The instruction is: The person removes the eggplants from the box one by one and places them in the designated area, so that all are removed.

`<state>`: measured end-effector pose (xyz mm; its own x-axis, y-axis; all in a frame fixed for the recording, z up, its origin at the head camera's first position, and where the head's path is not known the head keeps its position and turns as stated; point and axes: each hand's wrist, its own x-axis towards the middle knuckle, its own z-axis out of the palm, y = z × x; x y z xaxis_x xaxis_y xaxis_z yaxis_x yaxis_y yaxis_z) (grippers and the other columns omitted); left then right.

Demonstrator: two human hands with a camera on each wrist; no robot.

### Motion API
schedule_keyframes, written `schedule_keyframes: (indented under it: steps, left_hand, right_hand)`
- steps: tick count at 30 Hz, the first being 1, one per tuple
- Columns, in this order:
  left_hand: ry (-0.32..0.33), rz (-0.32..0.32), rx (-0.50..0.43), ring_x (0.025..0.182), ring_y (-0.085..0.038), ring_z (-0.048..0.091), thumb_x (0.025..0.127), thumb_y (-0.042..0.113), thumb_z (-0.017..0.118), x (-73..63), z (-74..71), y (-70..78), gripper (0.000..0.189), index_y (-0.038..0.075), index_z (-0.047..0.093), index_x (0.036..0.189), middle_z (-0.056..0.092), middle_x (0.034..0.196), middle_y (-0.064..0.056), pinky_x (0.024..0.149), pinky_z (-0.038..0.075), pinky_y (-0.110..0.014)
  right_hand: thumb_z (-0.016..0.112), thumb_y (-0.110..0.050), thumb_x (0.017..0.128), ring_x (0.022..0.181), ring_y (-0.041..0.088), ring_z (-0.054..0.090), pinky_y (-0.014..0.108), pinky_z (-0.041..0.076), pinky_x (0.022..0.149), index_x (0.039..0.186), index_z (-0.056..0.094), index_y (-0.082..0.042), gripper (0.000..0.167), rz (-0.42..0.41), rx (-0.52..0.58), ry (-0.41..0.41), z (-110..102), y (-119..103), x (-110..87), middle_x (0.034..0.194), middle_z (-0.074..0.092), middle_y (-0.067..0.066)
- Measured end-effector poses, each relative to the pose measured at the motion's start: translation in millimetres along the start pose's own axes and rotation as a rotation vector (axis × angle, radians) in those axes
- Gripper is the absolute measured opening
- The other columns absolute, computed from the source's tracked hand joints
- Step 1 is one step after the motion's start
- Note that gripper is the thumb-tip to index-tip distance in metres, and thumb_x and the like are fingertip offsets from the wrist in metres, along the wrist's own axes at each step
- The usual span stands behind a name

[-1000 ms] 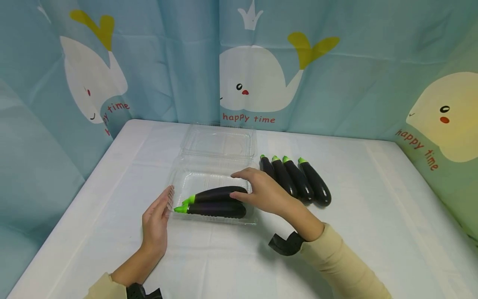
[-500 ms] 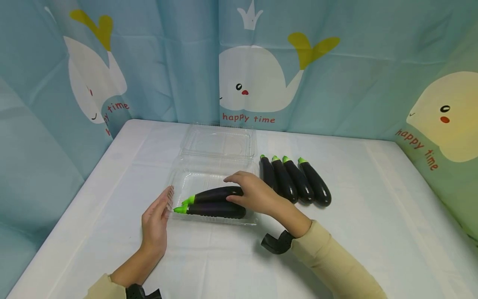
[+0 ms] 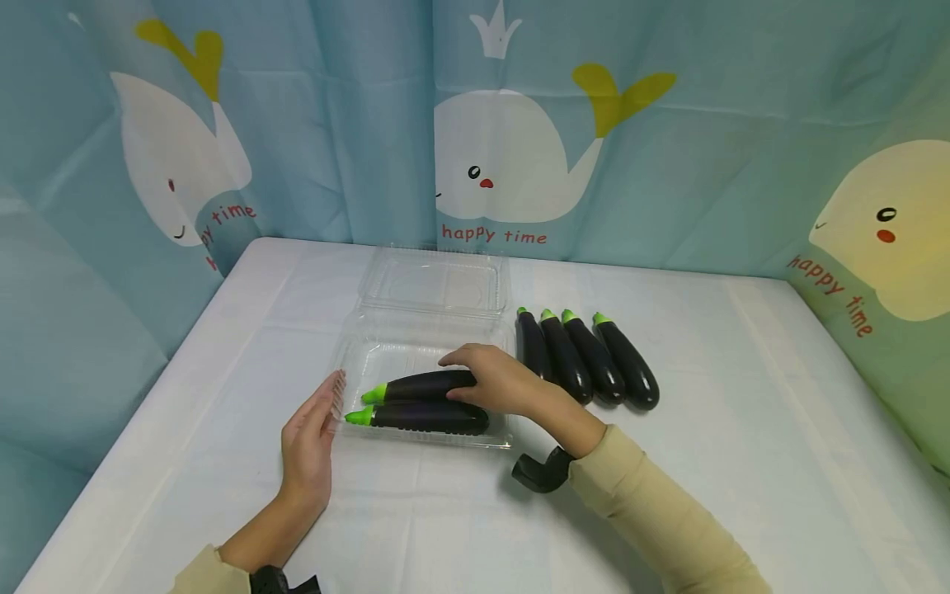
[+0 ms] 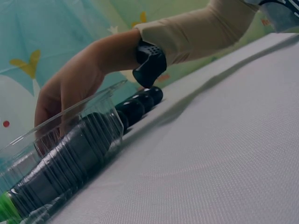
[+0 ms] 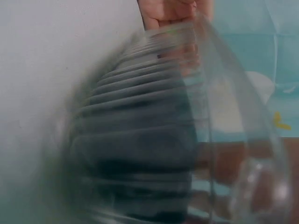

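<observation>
Two dark eggplants with green stems lie side by side in the base of a clear plastic clamshell box (image 3: pixel 416 351). My right hand (image 3: pixel 500 381) reaches into the box from the right, its thumb and fingers around the blunt end of the far eggplant (image 3: pixel 423 385). The near eggplant (image 3: pixel 411 417) lies along the front wall. In the left wrist view, the right hand's fingers (image 4: pixel 49 109) dip behind the box wall, partly hidden by an eggplant. My left hand (image 3: pixel 308 445) rests with extended fingers against the box's left side.
The box's lid (image 3: pixel 438 282) is folded back toward the curtain. Several more eggplants (image 3: pixel 627 363) lie in a row to the right of the box on the white table (image 3: pixel 742 429). A blue whale-print curtain (image 3: pixel 356 124) stands behind the table.
My right hand has moved slightly left along the far eggplant, and more of the loose row behind it shows. The left hand and the box have stayed in place.
</observation>
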<state>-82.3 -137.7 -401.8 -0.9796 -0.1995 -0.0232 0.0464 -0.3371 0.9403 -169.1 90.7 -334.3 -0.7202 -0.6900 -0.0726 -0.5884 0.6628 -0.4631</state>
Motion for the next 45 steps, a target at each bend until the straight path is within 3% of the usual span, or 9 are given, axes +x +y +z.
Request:
schedule_keyframes:
  steps: [6,11,21,29,38,45]
  left_hand:
    - [-0.009,0.004,0.008,0.134,-0.015,0.024,0.100,0.011,0.032,-0.5,-0.3,0.0,0.042,-0.011,0.031,0.136,0.030,0.145,-0.015,0.106,0.024,-0.025]
    - [-0.005,0.005,0.000,0.134,-0.015,0.025,0.100,0.011,0.032,-0.6,-0.1,-0.3,0.042,-0.011,0.032,0.136,0.031,0.145,-0.015,0.106,0.024,-0.025]
    - [-0.003,-0.002,0.003,0.133,-0.015,0.027,0.100,0.012,0.032,-1.5,-0.5,-1.4,0.042,-0.010,0.032,0.136,0.032,0.145,-0.015,0.105,0.025,-0.025]
    - [-0.011,0.009,0.007,0.133,-0.015,0.026,0.100,0.012,0.032,-1.1,-1.3,-1.6,0.042,-0.011,0.032,0.136,0.031,0.145,-0.015,0.106,0.025,-0.025]
    - [-0.019,0.013,0.008,0.133,-0.015,0.025,0.101,0.012,0.032,-0.8,-1.5,-1.7,0.042,-0.010,0.032,0.136,0.031,0.145,-0.014,0.106,0.024,-0.025]
    - [-0.020,0.013,0.017,0.133,-0.014,0.025,0.101,0.014,0.032,-1.9,-1.5,-1.3,0.043,-0.009,0.032,0.137,0.031,0.145,-0.013,0.106,0.024,-0.025]
  right_hand:
    - [0.065,-0.013,0.086,0.114,0.023,0.050,0.034,0.041,0.096,0.122,0.055,0.002,0.040,-0.010,0.018,-0.075,0,0,4.6,0.121,0.057,0.011]
    - [0.062,-0.014,0.089,0.115,0.023,0.050,0.034,0.040,0.097,0.124,0.053,0.003,0.041,-0.057,0.019,-0.071,0,2,4.5,0.123,0.056,0.013]
    - [0.063,-0.019,0.088,0.117,0.021,0.048,0.041,0.042,0.094,0.127,0.053,-0.003,0.044,-0.027,0.215,0.155,-19,6,-14.3,0.126,0.054,0.008]
    - [0.064,-0.020,0.088,0.105,0.018,0.054,0.035,0.049,0.077,0.127,0.054,-0.005,0.043,0.013,0.253,0.271,-34,9,-28.0,0.124,0.056,0.005]
    - [0.065,-0.021,0.087,0.092,0.017,0.056,0.033,0.047,0.073,0.127,0.054,-0.005,0.045,0.109,0.265,0.341,-42,21,-41.7,0.117,0.060,0.008]
    - [0.065,-0.021,0.087,0.098,0.019,0.057,0.034,0.050,0.075,0.127,0.053,-0.004,0.046,0.186,0.311,0.364,-47,30,-53.7,0.116,0.060,0.011]
